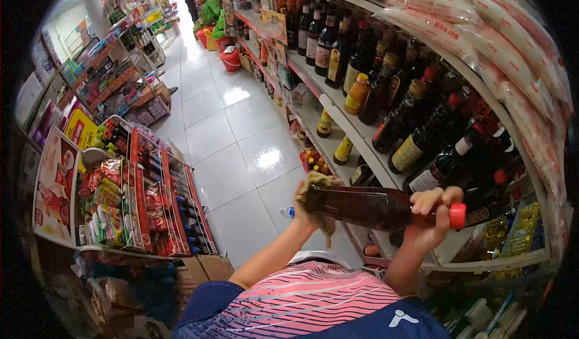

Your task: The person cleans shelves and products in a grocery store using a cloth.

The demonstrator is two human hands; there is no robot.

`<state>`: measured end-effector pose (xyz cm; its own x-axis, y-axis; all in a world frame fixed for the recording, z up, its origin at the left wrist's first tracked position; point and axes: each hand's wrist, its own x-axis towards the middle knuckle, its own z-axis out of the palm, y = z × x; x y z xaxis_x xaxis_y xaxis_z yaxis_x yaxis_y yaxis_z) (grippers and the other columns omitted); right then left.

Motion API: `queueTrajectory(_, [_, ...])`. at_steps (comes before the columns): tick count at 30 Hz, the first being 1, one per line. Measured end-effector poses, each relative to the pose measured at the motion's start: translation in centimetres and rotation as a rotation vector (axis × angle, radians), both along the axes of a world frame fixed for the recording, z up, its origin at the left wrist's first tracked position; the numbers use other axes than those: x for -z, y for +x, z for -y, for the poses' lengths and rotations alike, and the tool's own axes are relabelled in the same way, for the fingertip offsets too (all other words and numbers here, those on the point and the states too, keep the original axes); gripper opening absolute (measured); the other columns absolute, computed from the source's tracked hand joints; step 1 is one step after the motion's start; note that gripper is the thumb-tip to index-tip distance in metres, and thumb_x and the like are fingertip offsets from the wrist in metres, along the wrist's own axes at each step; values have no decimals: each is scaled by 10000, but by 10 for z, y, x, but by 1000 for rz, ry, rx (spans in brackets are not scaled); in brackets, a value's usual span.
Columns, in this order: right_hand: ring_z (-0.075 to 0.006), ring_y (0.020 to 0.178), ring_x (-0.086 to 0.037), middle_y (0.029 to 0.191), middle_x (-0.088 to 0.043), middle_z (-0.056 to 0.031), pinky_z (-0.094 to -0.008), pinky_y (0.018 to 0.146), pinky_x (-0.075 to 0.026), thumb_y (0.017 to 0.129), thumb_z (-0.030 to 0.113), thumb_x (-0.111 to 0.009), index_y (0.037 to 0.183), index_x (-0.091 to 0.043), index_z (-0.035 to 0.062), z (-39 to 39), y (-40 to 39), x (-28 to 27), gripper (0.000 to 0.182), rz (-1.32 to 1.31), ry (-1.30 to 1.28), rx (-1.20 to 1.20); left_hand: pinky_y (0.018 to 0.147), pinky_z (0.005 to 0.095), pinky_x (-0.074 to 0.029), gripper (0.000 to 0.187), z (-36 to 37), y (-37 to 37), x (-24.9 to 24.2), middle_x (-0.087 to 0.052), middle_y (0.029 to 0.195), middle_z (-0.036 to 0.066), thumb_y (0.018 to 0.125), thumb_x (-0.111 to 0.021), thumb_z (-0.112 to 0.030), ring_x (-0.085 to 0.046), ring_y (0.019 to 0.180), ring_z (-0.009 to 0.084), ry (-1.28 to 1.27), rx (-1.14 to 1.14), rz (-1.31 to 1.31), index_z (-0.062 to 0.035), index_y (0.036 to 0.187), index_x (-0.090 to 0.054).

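A dark bottle (362, 206) with a red cap lies sideways in front of my body, held between both hands. My right hand (429, 218) is closed around its neck, just below the cap. At the bottle's base, my left hand (309, 209) presses a greenish-brown cloth (316, 188) against the glass; part of the cloth hangs below the hand. Most of my left fingers are hidden behind the cloth and bottle. Just beyond the bottle is a shelf (350, 125) with rows of dark bottles, among them a yellow-labelled bottle (407, 152).
White packets (446, 31) are stacked on the upper shelf at right. A display rack (163, 200) of packets and bottles stands at left. Between them a tiled aisle (235, 128) runs away, with a red bucket (230, 60) along its right side. A person stands far off.
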<state>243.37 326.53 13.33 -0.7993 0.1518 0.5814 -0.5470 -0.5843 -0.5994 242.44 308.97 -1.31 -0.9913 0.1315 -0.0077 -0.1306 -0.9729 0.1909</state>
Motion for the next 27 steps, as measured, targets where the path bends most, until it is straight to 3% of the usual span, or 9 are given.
queueTrajectory(4, [-130,544,-399,551,-391,-19,-280,605,-336,732,140,-523,705,-336,83,14,-14,19,197,113,-171,-181,862,394,-377,588,26,4,-9,-537,993,162,799,-314,-513,-511,936,301,50,-175,76,-10,1064,-464])
queueTrajectory(6, [-136,513,-399,528,-391,-26,-285,587,-344,718,90,-506,677,-341,78,22,-14,20,170,86,-188,-209,851,378,-391,581,41,2,-5,-552,963,151,797,-331,-513,-523,923,282,-257,62,154,-12,1056,-470])
queueTrajectory(10, [-165,403,-421,474,-425,-55,-306,522,-385,629,42,-498,667,-365,59,33,-9,26,139,-99,46,-354,826,327,-415,444,41,12,-2,-564,978,119,771,-486,-388,-545,892,222,-449,133,296,-27,1030,-493])
queueTrajectory(14, [-168,409,-427,478,-435,-57,-301,526,-388,613,45,-513,657,-369,52,41,-9,28,151,-18,23,-379,757,306,-451,339,44,19,21,-588,924,96,750,-536,-329,-580,776,188,-380,102,371,-57,953,-541])
queueTrajectory(16, [-168,409,-428,478,-439,-60,-300,527,-390,609,47,-517,653,-370,50,48,-8,29,154,28,7,-369,703,313,-459,319,43,23,13,-587,833,74,755,-536,-347,-570,717,182,-444,15,521,-69,910,-552])
queueTrajectory(18, [-173,430,-441,517,-459,-89,-314,520,-399,598,-5,-527,662,-390,48,54,-7,32,161,57,-6,-394,716,327,-453,310,38,17,36,-575,850,68,784,-489,-351,-555,761,184,-365,-277,566,-72,908,-542])
queueTrajectory(20, [-175,431,-436,522,-451,-88,-311,517,-405,591,-14,-514,672,-378,48,57,-14,40,169,-31,34,-410,719,328,-451,315,34,23,31,-570,862,67,797,-464,-356,-548,775,182,-297,-322,505,-73,913,-537])
queueTrajectory(24, [-166,444,-402,506,-396,-59,-282,510,-379,630,61,-464,671,-352,50,61,-24,37,120,224,-58,-296,711,337,-440,397,29,30,28,-557,804,99,816,-376,-415,-532,761,208,-236,-422,557,-59,887,-536])
queueTrajectory(27, [-159,462,-395,509,-390,-57,-280,539,-368,658,61,-457,680,-342,60,64,-30,32,116,254,-84,-222,694,294,-446,316,31,35,35,-560,854,75,807,-466,-332,-540,755,171,-425,-454,546,-44,926,-522])
